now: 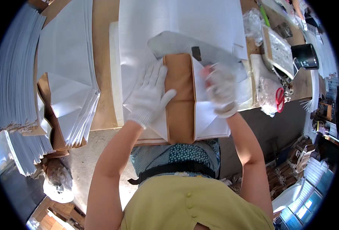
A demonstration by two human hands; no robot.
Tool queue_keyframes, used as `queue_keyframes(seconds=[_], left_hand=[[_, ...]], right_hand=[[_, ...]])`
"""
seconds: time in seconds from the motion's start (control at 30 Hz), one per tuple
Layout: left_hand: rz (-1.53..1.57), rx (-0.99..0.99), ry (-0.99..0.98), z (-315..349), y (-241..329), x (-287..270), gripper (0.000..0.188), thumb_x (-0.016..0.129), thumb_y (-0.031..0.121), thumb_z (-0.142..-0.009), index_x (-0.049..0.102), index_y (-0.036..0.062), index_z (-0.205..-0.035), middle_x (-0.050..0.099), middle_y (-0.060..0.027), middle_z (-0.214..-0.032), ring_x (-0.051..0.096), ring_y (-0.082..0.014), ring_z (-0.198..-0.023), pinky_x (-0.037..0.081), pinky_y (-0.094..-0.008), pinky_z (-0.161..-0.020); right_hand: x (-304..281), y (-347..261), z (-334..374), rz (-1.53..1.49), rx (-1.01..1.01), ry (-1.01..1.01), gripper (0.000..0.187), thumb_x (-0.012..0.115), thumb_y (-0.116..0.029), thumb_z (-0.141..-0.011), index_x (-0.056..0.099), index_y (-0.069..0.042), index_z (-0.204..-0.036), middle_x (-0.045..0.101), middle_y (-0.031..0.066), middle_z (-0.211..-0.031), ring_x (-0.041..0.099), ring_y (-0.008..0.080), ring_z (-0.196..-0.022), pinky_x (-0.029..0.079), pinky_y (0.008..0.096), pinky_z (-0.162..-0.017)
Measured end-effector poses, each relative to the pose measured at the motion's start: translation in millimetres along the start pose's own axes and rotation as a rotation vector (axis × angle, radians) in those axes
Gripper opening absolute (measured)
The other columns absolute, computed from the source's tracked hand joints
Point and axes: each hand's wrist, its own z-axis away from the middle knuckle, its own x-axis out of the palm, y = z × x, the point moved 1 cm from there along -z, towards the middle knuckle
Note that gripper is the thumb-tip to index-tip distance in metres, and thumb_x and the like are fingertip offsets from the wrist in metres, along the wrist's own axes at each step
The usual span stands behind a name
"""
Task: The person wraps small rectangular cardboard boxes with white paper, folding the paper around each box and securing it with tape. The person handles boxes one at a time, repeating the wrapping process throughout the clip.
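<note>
A large white paper sack point(184, 17) lies on the table before me, its near end folded out with a brown inner strip point(180, 80) showing down the middle. My left hand point(150, 88), in a white glove, rests flat with fingers stretched out on the white flap beside the strip's left edge. To the right of the strip, my gloved right hand point(222, 86) is smeared by motion. Something reddish point(207, 71) shows at its fingers; its kind is unclear. Beyond the strip, a grey flat sheet point(169, 41) with a small dark rectangle lies across the sack.
Stacks of white paper sacks point(68, 50) stand at the left, some with brown folded ends. At the right are red-handled scissors point(279, 99), clear plastic wrapping point(267, 90), a black cup point(305, 56) and a grey-white board point(279, 50). A co-worker's gloved hand point(304, 25) shows far right.
</note>
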Motion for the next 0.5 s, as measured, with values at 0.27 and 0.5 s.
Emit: queue_keyframes(seconds=[0.27, 0.5], left_hand=[[-0.067, -0.03, 0.013, 67, -16, -3, 0.074, 0.063, 0.041, -0.098, 0.043, -0.0025, -0.154, 0.043, -0.0258, -0.161, 0.038, -0.0428, -0.151, 0.022, -0.0538, -0.129], [0.014, -0.087, 0.093, 107, -21, -12, 0.067, 0.066, 0.025, -0.095, 0.045, -0.0009, -0.153, 0.055, -0.0254, -0.148, 0.05, -0.04, -0.141, 0.033, -0.0538, -0.123]], right_hand=[[-76, 110, 40, -0.199, 0.9, -0.113, 0.043, 0.072, -0.021, -0.094, 0.064, -0.001, -0.132, 0.073, 0.0171, -0.115, 0.067, 0.0261, -0.112, 0.051, 0.0374, -0.096], [-119, 119, 96, -0.974, 0.914, 0.299, 0.04, 0.061, -0.002, -0.101, 0.058, 0.004, -0.14, 0.067, 0.0071, -0.122, 0.066, 0.0112, -0.104, 0.052, 0.026, -0.09]])
